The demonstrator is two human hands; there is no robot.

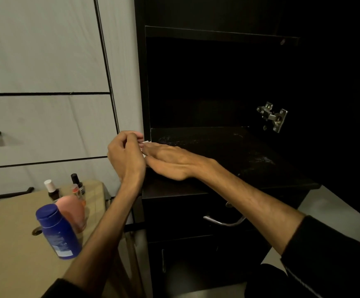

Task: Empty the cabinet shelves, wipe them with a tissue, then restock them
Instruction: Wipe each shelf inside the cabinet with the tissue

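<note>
Meeting at the centre of the frame, by the front left corner of the dark cabinet shelf: left hand curling its fingers round a white tissue, right hand lying flat with fingers straight and close together, tips reaching the same tissue. Showing only as slivers of white between the two hands, the rest hidden behind the knuckles. Carrying faint pale smears across the shelf top. Fading into black above and behind, so the cabinet's depths staying unreadable; gleaming at right, a metal hinge. Standing on a beige table at lower left: a blue bottle, blurred, a pink bottle partly hidden behind it, and small vials beyond.
</note>
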